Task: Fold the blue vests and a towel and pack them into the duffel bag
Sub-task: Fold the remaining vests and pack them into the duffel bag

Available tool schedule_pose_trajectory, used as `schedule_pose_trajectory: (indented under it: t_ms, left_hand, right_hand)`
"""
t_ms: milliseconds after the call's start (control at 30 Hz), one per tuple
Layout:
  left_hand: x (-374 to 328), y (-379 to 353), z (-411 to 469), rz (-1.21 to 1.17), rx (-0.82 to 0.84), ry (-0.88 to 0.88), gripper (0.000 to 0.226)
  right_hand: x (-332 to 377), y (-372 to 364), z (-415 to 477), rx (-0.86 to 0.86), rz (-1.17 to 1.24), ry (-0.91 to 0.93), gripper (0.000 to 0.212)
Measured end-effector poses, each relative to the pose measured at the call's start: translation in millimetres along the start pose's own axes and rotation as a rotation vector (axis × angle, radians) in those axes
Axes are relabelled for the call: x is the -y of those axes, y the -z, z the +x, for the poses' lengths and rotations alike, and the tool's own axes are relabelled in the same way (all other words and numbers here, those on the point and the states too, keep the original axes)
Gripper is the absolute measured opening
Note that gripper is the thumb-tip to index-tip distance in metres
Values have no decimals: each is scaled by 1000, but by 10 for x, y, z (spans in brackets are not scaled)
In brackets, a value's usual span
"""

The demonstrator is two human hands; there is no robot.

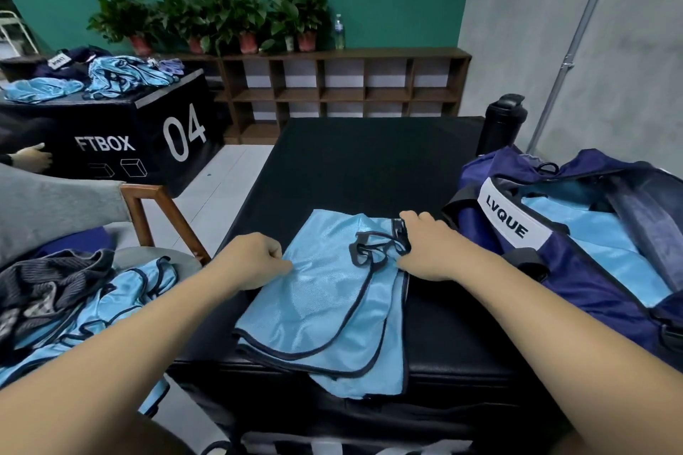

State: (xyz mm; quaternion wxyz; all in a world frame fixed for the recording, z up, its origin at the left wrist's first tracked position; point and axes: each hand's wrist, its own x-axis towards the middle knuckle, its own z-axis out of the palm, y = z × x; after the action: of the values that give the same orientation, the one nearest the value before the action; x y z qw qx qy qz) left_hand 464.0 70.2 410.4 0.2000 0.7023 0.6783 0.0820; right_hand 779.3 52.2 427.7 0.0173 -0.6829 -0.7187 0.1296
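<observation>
Pinching blue vest (325,292) with left hand (255,260), right hand (425,244) pressing it, duffel bag (576,255) labelled LVQUE

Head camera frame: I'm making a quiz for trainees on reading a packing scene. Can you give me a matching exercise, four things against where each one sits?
Things:
1. vest being folded
2. duffel bag
3. unfolded vests
4. black bottle

Places:
A. heaped at the left, beside the wooden chair
B. far right corner of the black platform
C. flat on the platform, under the left hand and right hand
D. open on the platform's right side, light blue cloth inside

Pairs: 1-C, 2-D, 3-A, 4-B
</observation>
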Motion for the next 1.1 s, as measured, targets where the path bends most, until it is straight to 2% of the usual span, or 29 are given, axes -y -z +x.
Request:
schedule_pose_trajectory:
  t_ms: [67, 133, 167, 300, 367, 467, 533, 633, 733, 800, 867, 933, 1000, 1100]
  left_hand:
    - [51, 6, 100, 2, -55, -6, 32]
    - [118, 4, 206, 11, -131, -9, 28]
    - [150, 0, 260, 20, -173, -22, 25]
    - [178, -14, 384, 25, -280, -123, 8]
    - [115, -33, 385, 36, -284, -169, 15]
    - [-50, -62, 274, 22, -239, -265, 14]
    - [-180, -138, 118, -6, -137, -313, 15]
    - [-351, -297, -167, -11, 1, -324, 42]
    - [-447, -377, -356, 24, 56, -315, 67]
    - [-491, -398, -414, 81, 66, -313, 72]
    - [-513, -411, -453, 123, 73, -319, 67]
    - [-513, -415, -480, 120, 97, -336, 51]
    - [-495, -391, -497, 123, 136, -375, 37]
    - [-423, -300, -491, 204, 142, -424, 28]
  right_hand:
    - [-33, 110, -63, 160, 99, 61, 102]
    - [-36, 179, -123, 166, 85, 147, 111]
    - [-25, 180, -117, 107, 64, 194, 106]
    - [73, 28, 78, -49, 221, 319, 57]
    - [108, -35, 208, -77, 201, 323, 52]
    - [146, -13, 399, -75, 123, 357, 58]
    - [151, 5, 533, -35, 87, 372, 65]
    - [161, -13, 640, 62, 50, 402, 77]
    - [145, -6, 615, 95, -94, 439, 73]
    - [102, 36, 579, 58, -186, 461, 59]
    - [40, 66, 538, 7, -242, 467, 48]
    - [-15, 91, 465, 6, -270, 445, 43]
    - [-89, 88, 377, 56, -284, 424, 41]
    - [-163, 71, 199, 139, -292, 412, 31]
